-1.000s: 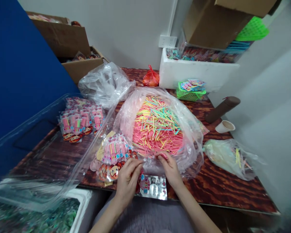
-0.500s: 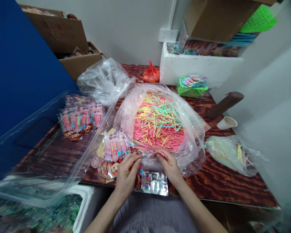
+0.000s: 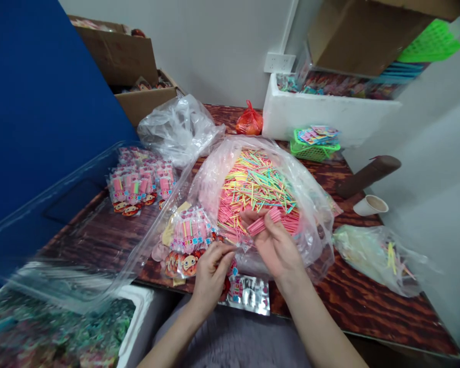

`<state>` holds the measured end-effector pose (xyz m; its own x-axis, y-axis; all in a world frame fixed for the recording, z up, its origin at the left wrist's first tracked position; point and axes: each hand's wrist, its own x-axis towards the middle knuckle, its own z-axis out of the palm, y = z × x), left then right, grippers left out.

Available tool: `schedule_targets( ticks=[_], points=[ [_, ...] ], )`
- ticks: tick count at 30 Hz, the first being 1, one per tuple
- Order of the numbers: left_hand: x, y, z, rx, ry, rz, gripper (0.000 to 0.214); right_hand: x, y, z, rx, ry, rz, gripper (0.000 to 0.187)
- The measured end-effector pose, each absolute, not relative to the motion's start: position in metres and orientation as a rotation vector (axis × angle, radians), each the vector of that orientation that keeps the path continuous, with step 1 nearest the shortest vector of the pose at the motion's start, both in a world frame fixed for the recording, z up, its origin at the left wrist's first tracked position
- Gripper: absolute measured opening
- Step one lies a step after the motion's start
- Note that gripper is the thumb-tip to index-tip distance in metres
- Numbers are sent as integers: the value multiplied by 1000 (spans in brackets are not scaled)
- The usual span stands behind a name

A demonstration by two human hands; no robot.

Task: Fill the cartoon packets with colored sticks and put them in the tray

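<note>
My right hand [image 3: 278, 248] is turned palm up at the front of the heap of coloured sticks [image 3: 258, 184], its thumb pressing a small bundle of pink sticks [image 3: 264, 221] against the fingers. The heap, in pink, yellow and green, fills an open clear plastic bag [image 3: 207, 189]. To the left and slightly lower, my left hand [image 3: 212, 271] has thumb and fingertips pinched together; what they hold, if anything, I cannot make out. Beside it lie filled printed packets [image 3: 189, 230] with cartoon faces. A silvery printed pouch [image 3: 249, 294] is below, at the table's front edge.
More filled packets [image 3: 138, 176] are piled at left, behind a clear plastic sheet edge. A foam box [image 3: 138, 301] stands at lower left. On the right are a paper cup [image 3: 370, 205], a brown flask [image 3: 368, 176] and a plastic bag with sticks [image 3: 375, 255]. A green basket [image 3: 314, 151] is behind.
My right hand has lifted and turned palm up, bringing the pink bundle into plain sight over the heap. My left hand stays pinched in about the same place. The view has shifted slightly.
</note>
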<state>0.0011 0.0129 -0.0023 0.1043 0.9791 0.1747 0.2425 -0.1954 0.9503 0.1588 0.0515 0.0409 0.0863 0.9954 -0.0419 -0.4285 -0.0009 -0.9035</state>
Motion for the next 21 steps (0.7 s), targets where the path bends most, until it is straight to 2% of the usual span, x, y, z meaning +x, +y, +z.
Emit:
schedule_targets(
  ticks=[6,15,21],
  points=[
    [0,14,-6,1402,1221,1215,16,145,43,44,-952,-682,1553,21],
    [-1,14,2,1237,1189,1187,16,142,40,59,-929,-608,1579,19],
    [0,13,10,1187,1148,1269,12,139,29,65,-1042,-914,1626,27]
  ],
)
